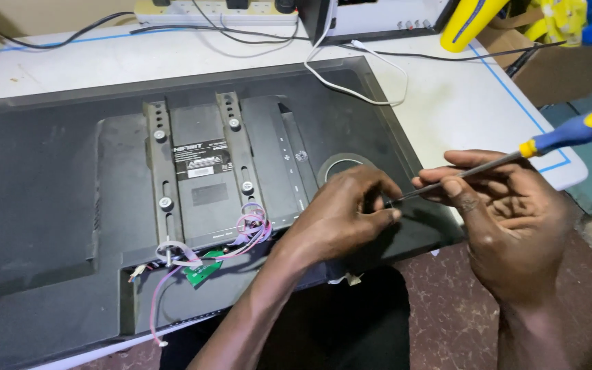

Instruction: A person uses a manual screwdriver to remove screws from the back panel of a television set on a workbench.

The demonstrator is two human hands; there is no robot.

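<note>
Both hands are meeting at centre right of the frame: the left hand (347,212) is pinching closed at the screwdriver (488,164) tip, the right hand (498,212) gripping its shaft. Beneath them, the television back cover (49,205) is lying on the surface (447,103), wires (248,229) already hanging out, cover still on.

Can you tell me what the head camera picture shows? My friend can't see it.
Two hands work at the edge of a black flat screen lying face down on a white table. The right hand holds a screwdriver with a blue and yellow handle, its tip beside the left hand.
</note>
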